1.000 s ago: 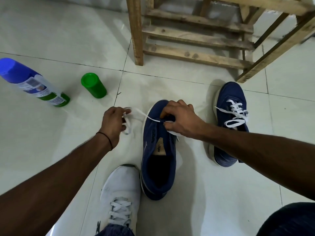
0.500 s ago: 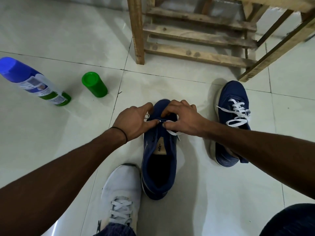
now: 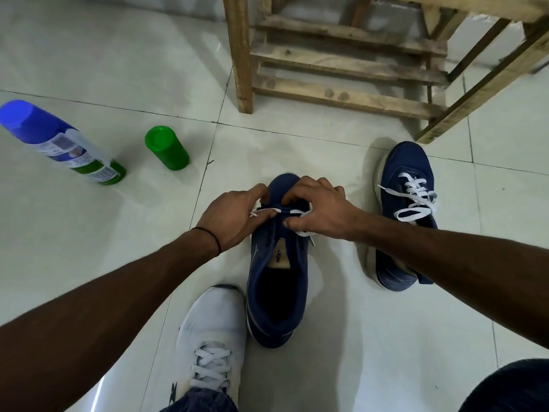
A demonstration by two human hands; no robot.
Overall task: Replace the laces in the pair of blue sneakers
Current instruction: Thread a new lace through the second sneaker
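Your left hand [image 3: 234, 217] and right hand [image 3: 320, 212] meet over the toe end of the middle blue sneaker [image 3: 277, 292], which sits on the floor [image 3: 89, 233] with its toe pointing away from you. Left fingers [image 3: 255, 193] pinch the white lace [image 3: 304, 233] at the left eyelets. Right fingers [image 3: 297, 188] are curled, clamped on the same lace on the right side, and a loose end trails out under your right thumb. The second blue sneaker [image 3: 401, 168] is to the right, apart, partly under your right forearm, with its own lace [image 3: 416, 200] loose across the tongue. A white shoe [image 3: 214, 322] sits near left, touching the middle sneaker. Far left are a spray can [image 3: 59, 141] and just beside it a green cap [image 3: 166, 148]. A wooden frame [image 3: 341, 66] stands at the far side.
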